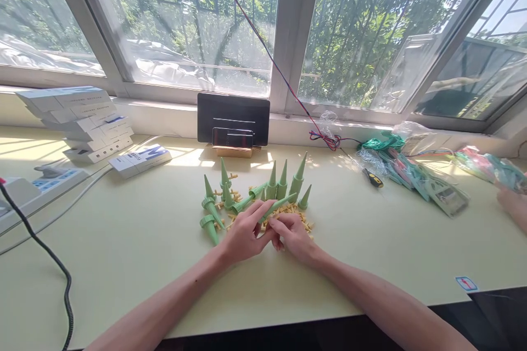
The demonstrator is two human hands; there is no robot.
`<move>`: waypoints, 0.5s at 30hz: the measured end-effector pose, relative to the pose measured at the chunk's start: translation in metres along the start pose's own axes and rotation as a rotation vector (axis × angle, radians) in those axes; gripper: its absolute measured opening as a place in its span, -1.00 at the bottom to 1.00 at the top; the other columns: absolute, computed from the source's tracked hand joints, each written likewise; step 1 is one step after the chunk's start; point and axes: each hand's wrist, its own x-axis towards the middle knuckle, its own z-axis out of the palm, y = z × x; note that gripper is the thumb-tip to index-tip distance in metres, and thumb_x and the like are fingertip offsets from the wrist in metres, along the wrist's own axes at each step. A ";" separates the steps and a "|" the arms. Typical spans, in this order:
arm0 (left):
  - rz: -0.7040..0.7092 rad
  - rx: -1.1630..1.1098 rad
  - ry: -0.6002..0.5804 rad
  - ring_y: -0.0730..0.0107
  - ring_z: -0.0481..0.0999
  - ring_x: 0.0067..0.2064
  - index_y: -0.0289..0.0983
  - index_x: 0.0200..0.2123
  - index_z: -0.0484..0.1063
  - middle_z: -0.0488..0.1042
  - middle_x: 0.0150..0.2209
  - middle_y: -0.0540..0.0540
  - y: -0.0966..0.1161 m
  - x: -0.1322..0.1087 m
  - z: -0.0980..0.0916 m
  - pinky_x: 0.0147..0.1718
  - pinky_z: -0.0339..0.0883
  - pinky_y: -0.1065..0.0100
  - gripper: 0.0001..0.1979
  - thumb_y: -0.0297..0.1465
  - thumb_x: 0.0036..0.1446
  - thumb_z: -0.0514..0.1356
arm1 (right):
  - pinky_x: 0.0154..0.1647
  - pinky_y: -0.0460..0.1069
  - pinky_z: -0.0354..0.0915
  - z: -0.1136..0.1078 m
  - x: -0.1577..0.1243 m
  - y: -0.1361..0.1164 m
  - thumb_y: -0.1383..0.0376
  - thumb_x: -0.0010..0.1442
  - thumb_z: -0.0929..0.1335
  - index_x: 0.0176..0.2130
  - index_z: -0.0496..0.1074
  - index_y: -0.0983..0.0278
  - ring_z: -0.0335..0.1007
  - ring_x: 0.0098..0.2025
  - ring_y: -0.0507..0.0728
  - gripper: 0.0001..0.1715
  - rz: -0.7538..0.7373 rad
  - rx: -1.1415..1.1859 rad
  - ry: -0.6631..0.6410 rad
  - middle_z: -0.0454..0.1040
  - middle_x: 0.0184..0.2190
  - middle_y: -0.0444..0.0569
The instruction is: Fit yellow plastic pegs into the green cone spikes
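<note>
My left hand [247, 232] is closed around a green plastic watering spike [282, 204], whose tip points up to the right. Close against it, my right hand [294, 235] has its fingers pinched together at the spike's lower end; whatever they grip is hidden. Small yellow T-shaped plastic pieces [307, 225] lie in a pile just beyond the right hand. Behind both hands several more green spikes [298, 176] stand upright, points up. Others lie tilted at the left, among them a spike with a ribbed collar [209, 226] beside my left wrist.
A tablet [233, 112] with a phone [233, 137] in front leans by the window. White boxes [88, 120] are stacked at the left, near a power strip [57, 184]. At the right lie a yellow-black tool [373, 177], plastic-wrapped packets [411, 175] and another person's hand [514, 205].
</note>
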 end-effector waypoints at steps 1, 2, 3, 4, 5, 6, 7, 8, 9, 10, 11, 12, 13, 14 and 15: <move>0.000 0.001 0.000 0.64 0.26 -0.49 -0.17 0.22 0.20 0.34 -0.22 -0.04 0.000 0.000 0.000 -0.59 0.29 0.58 -0.46 -0.50 0.17 0.17 | -0.62 -0.11 0.15 0.000 0.000 0.001 0.08 0.30 0.31 -0.55 0.40 0.32 0.19 -0.68 -0.03 -0.51 -0.008 -0.017 -0.001 0.30 -0.72 -0.16; 0.001 0.002 -0.001 0.64 0.26 -0.50 -0.16 0.22 0.20 0.34 -0.23 -0.04 0.000 0.000 0.000 -0.59 0.29 0.57 -0.45 -0.51 0.16 0.16 | -0.62 -0.11 0.15 0.000 0.000 0.001 0.09 0.29 0.32 -0.54 0.41 0.32 0.19 -0.68 -0.03 -0.52 -0.013 -0.032 -0.001 0.30 -0.72 -0.17; 0.002 0.003 -0.004 0.63 0.25 -0.50 -0.16 0.22 0.20 0.34 -0.23 -0.04 0.000 0.000 0.000 -0.59 0.29 0.57 -0.44 -0.53 0.15 0.16 | -0.62 -0.12 0.15 0.000 -0.001 0.001 0.10 0.29 0.32 -0.53 0.41 0.32 0.19 -0.67 -0.03 -0.54 -0.017 -0.045 0.001 0.29 -0.72 -0.17; 0.001 0.003 -0.008 0.63 0.25 -0.50 -0.16 0.23 0.20 0.34 -0.22 -0.04 0.000 0.000 0.000 -0.58 0.29 0.57 -0.43 -0.53 0.15 0.15 | -0.62 -0.12 0.15 0.001 -0.001 0.001 0.10 0.29 0.31 -0.54 0.40 0.31 0.19 -0.67 -0.03 -0.54 -0.021 -0.056 0.006 0.29 -0.72 -0.17; 0.000 0.003 -0.011 0.63 0.25 -0.49 -0.16 0.23 0.20 0.34 -0.22 -0.05 0.000 0.000 0.000 -0.58 0.29 0.57 -0.43 -0.53 0.15 0.15 | -0.62 -0.12 0.14 0.001 -0.002 0.001 0.11 0.30 0.30 -0.53 0.40 0.31 0.19 -0.67 -0.04 -0.54 -0.026 -0.070 0.010 0.29 -0.72 -0.17; -0.002 0.002 -0.016 0.63 0.26 -0.49 -0.16 0.24 0.19 0.35 -0.21 -0.05 -0.001 -0.001 0.000 -0.58 0.29 0.56 -0.43 -0.53 0.16 0.14 | -0.61 -0.12 0.15 0.002 -0.002 0.000 0.12 0.31 0.29 -0.54 0.38 0.31 0.19 -0.67 -0.03 -0.54 -0.032 -0.085 0.018 0.29 -0.71 -0.17; -0.005 0.002 -0.021 0.63 0.27 -0.48 -0.15 0.24 0.18 0.35 -0.20 -0.06 -0.001 -0.001 0.000 -0.57 0.30 0.56 -0.43 -0.53 0.16 0.14 | -0.62 -0.12 0.13 0.002 -0.002 0.000 0.13 0.31 0.29 -0.57 0.35 0.30 0.19 -0.67 -0.03 -0.52 -0.043 -0.111 0.021 0.28 -0.72 -0.17; -0.008 0.002 -0.026 0.62 0.28 -0.48 -0.15 0.25 0.18 0.35 -0.18 -0.07 -0.002 -0.001 0.001 -0.57 0.30 0.56 -0.43 -0.53 0.17 0.13 | -0.62 -0.12 0.12 0.002 -0.002 -0.001 0.14 0.31 0.29 -0.59 0.32 0.29 0.19 -0.67 -0.03 -0.51 -0.054 -0.146 0.048 0.29 -0.72 -0.16; -0.011 0.004 -0.031 0.62 0.28 -0.48 -0.15 0.25 0.17 0.35 -0.17 -0.08 -0.002 -0.002 0.001 -0.57 0.30 0.55 -0.42 -0.52 0.18 0.13 | -0.62 -0.11 0.12 0.003 -0.002 -0.001 0.16 0.31 0.29 -0.60 0.30 0.29 0.19 -0.67 -0.03 -0.51 -0.069 -0.182 0.063 0.29 -0.73 -0.16; -0.014 0.006 -0.034 0.63 0.27 -0.48 -0.14 0.26 0.17 0.35 -0.16 -0.08 -0.003 -0.002 0.001 -0.57 0.29 0.55 -0.42 -0.52 0.18 0.13 | -0.62 -0.11 0.11 0.003 -0.002 -0.001 0.17 0.31 0.29 -0.61 0.29 0.29 0.18 -0.67 -0.03 -0.50 -0.081 -0.212 0.075 0.29 -0.73 -0.16; -0.017 0.007 -0.035 0.63 0.27 -0.49 -0.14 0.26 0.16 0.35 -0.16 -0.08 -0.003 -0.002 0.001 -0.57 0.29 0.55 -0.42 -0.52 0.18 0.13 | -0.62 -0.11 0.11 0.003 -0.002 -0.001 0.18 0.30 0.29 -0.62 0.28 0.29 0.18 -0.67 -0.03 -0.51 -0.091 -0.237 0.084 0.29 -0.73 -0.16; -0.018 0.007 -0.033 0.63 0.27 -0.49 -0.14 0.26 0.16 0.35 -0.16 -0.08 -0.003 -0.003 0.001 -0.57 0.29 0.55 -0.42 -0.53 0.18 0.13 | -0.62 -0.11 0.11 0.003 -0.002 -0.001 0.19 0.30 0.29 -0.62 0.27 0.28 0.18 -0.67 -0.03 -0.51 -0.100 -0.254 0.089 0.29 -0.73 -0.16; -0.017 0.005 -0.031 0.63 0.27 -0.49 -0.14 0.26 0.16 0.35 -0.16 -0.08 -0.003 -0.002 0.001 -0.57 0.29 0.55 -0.42 -0.53 0.18 0.14 | -0.61 -0.11 0.11 0.003 -0.002 -0.001 0.19 0.31 0.29 -0.62 0.27 0.28 0.18 -0.67 -0.03 -0.51 -0.105 -0.262 0.093 0.29 -0.73 -0.15; -0.014 0.001 -0.027 0.63 0.27 -0.49 -0.14 0.25 0.17 0.35 -0.16 -0.08 -0.003 -0.002 0.001 -0.58 0.29 0.55 -0.42 -0.53 0.18 0.14 | -0.61 -0.11 0.12 0.003 -0.002 0.000 0.19 0.31 0.29 -0.62 0.26 0.28 0.19 -0.66 -0.03 -0.50 -0.109 -0.262 0.091 0.30 -0.72 -0.15; -0.010 -0.002 -0.021 0.63 0.26 -0.49 -0.14 0.25 0.17 0.34 -0.17 -0.07 -0.002 -0.002 0.001 -0.58 0.29 0.55 -0.43 -0.52 0.18 0.14 | -0.61 -0.11 0.12 0.003 -0.002 0.000 0.18 0.32 0.28 -0.63 0.26 0.28 0.20 -0.66 -0.02 -0.49 -0.109 -0.255 0.089 0.30 -0.72 -0.14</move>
